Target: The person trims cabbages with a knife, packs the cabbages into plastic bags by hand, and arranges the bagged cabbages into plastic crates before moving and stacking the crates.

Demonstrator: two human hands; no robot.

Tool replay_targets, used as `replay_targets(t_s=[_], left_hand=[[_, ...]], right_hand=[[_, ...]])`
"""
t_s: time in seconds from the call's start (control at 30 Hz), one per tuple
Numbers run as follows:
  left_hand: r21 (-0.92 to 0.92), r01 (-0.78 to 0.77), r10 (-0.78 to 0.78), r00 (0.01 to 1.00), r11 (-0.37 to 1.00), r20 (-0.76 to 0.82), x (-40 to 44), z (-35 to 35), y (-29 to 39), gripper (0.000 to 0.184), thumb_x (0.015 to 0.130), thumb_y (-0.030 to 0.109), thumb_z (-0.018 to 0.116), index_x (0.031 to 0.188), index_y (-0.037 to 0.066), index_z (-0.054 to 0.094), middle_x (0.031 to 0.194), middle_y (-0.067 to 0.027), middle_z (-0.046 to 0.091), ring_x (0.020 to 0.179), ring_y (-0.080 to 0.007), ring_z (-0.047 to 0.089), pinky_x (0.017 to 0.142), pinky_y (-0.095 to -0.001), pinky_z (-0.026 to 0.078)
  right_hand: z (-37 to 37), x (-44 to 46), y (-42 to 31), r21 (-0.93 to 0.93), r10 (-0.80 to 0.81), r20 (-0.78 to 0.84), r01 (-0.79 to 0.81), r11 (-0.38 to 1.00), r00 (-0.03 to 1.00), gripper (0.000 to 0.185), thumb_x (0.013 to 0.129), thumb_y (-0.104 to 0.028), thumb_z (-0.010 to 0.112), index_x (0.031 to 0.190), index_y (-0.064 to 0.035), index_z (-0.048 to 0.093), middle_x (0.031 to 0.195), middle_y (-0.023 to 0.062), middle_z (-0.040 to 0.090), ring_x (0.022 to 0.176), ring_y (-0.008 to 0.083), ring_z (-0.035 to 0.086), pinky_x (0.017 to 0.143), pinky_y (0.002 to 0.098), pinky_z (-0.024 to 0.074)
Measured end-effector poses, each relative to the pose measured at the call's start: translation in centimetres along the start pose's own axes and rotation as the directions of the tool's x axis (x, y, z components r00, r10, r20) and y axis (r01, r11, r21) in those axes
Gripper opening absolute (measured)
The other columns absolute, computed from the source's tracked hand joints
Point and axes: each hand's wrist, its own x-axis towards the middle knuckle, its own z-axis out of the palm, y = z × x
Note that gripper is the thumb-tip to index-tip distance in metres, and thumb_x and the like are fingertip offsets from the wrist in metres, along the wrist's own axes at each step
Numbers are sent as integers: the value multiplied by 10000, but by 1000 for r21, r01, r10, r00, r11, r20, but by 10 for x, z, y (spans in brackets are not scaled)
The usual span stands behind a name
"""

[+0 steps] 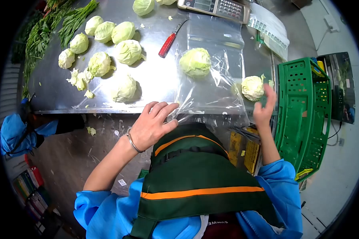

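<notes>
A clear plastic bag [227,101] lies over the front edge of the steel table, with a pale green cabbage [195,63] inside or under its film; I cannot tell which. My left hand [152,125] has its thumb and forefinger at the bag's near left edge, gripping the film. Raised at the right, my right hand [265,107] holds nothing, thumb and fingers apart. Just beyond it sits a smaller cabbage [252,88] on the table, right of the bag. A red-handled knife [167,45] rests left of the flattened upper part of the bag.
Several cabbages [128,52] and loose leaves [79,79] are spread across the steel table [159,85]. Long green vegetables [77,20] lie at the far left. A scale [215,8] and a stack of bags [269,30] stand at the back. Green crates [297,115] line the right side.
</notes>
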Motion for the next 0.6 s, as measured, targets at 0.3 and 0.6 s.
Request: replay_targets(t_s=[0.3, 0.6], left_hand=[[-244, 368, -430, 851, 898, -301, 34, 34, 32, 129, 732, 27, 667, 817, 31, 569, 937, -127, 597, 804, -280, 576, 687, -347, 466], [1, 287, -280, 936, 958, -214, 50, 40, 40, 283, 691, 9, 601, 973, 33, 612, 1118, -109, 538, 793, -214, 526, 692, -337, 425]], right_hand=[[45, 58, 73, -323, 502, 415, -393, 861, 759, 784, 617, -437, 783, 1250, -89, 478, 1317, 216, 394, 1124, 352, 485, 911, 406, 418], [-97, 48, -11, 772, 293, 634, -565, -291, 716, 690, 767, -507, 597, 1273, -71, 427, 1273, 186, 471, 1125, 394, 502, 890, 567, 457]])
